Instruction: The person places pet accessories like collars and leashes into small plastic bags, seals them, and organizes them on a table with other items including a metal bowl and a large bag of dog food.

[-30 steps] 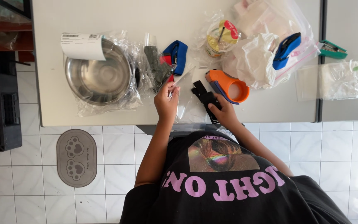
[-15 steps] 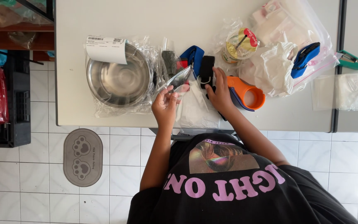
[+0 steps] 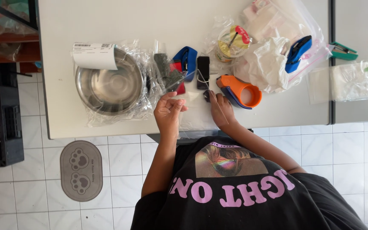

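My left hand (image 3: 169, 110) pinches the near-left edge of a clear plastic bag (image 3: 192, 111) that lies on the white table (image 3: 120, 21). My right hand (image 3: 220, 110) grips the bag's right side, fingertips by a small black piece. A black rectangular strap-like object (image 3: 203, 71) lies just beyond both hands and seems to sit in the bag's far end. An orange tape dispenser (image 3: 240, 90) lies right beside my right hand.
A steel bowl (image 3: 107, 83) in clear wrap with a paper label sits left. A blue-and-red item (image 3: 186, 60), a wrapped jar (image 3: 231, 42), white bags, a blue tool (image 3: 299, 52) and a green tool (image 3: 341, 52) lie behind. A paw-print mat (image 3: 81, 170) lies on the tiled floor.
The black object went from under my right hand at the table's front to farther back, apparently into the bag. My right hand has pulled back toward me; my left hand lowered the bag edge.
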